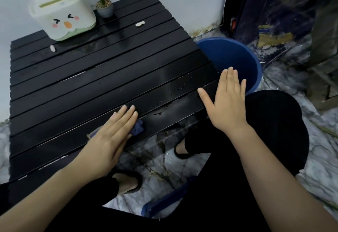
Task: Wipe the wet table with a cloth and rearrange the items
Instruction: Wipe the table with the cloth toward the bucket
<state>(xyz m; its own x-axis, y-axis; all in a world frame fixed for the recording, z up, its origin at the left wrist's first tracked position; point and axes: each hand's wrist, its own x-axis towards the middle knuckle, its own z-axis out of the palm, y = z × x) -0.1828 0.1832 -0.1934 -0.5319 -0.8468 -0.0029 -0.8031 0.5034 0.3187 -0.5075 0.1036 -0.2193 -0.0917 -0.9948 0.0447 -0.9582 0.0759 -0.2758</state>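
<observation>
A low black slatted table [76, 89] fills the left of the view, with water drops near its right front corner. My left hand [111, 136] lies flat on a dark blue cloth [138, 128] at the table's front edge; only a corner of the cloth shows past my fingers. My right hand [226, 102] hovers flat and open, fingers spread, over the table's right front corner and holds nothing. At the back stand a white tissue box with a cartoon face [63, 13] and a small potted plant [104, 7]. Two small white bits [140, 23] [53, 48] lie on the slats.
A blue bucket [236, 61] stands on the marble floor right of the table, just beyond my right hand. My knees and sandalled feet [128, 182] are in front of the table. A blue stool edge [168, 198] shows below. A wall rises behind the table.
</observation>
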